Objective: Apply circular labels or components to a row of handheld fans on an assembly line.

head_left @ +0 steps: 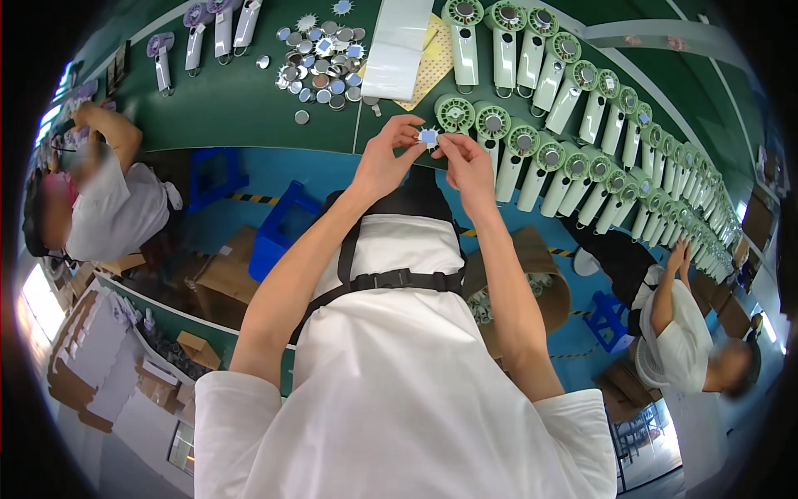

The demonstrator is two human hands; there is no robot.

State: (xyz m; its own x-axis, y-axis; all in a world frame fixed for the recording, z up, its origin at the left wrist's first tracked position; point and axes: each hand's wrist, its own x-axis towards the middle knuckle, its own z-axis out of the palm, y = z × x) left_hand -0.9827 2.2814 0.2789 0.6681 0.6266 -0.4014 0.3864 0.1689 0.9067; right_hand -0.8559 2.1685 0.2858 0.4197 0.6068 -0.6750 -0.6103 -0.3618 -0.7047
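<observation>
A small silver disc with a spiky rim and a blue square centre [429,137] is held over the table's front edge. My left hand [387,160] pinches it from the left, thumb and fingers closed at its rim. From the other side, my right hand [469,168] grips it between thumb and forefinger. Just right of the disc lies a light green handheld fan [455,113] with its round head showing inner parts. Left of my hands, a loose pile of silver discs [320,81] lies on the green table [224,108], some of them spiky with blue squares.
Rows of green handheld fans [551,79] run along the table's right side. A white sheet [394,50] lies over yellow dotted sheets [432,71]. Purple fans [223,33] are at far left. Co-workers stand on both sides. Blue stools [278,224] and a cardboard box [549,287] are below.
</observation>
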